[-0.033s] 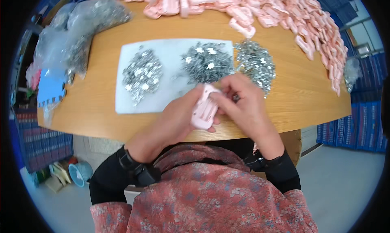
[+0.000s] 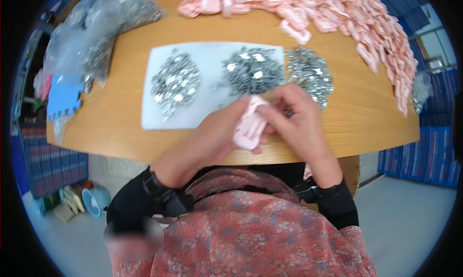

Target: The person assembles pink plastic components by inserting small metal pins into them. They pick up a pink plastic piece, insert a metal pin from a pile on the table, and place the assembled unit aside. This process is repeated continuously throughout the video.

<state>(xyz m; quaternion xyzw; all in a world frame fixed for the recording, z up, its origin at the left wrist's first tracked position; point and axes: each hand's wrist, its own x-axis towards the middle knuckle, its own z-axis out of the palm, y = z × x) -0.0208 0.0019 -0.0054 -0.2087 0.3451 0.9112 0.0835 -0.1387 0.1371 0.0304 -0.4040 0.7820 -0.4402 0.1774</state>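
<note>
Both hands [image 2: 222,127] [image 2: 301,118], still on pink casing [image 2: 250,131], view shifted slightly

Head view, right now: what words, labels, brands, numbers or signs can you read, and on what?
No text can be read, so there is nothing to quote.
Pink plastic part in the left hand: no lettering can be made out.
Left metal pile on the white board: pieces too small to tell.
Clear plastic bags: no legible print.
Blue racks at right: any marks too small and blurred.
</note>
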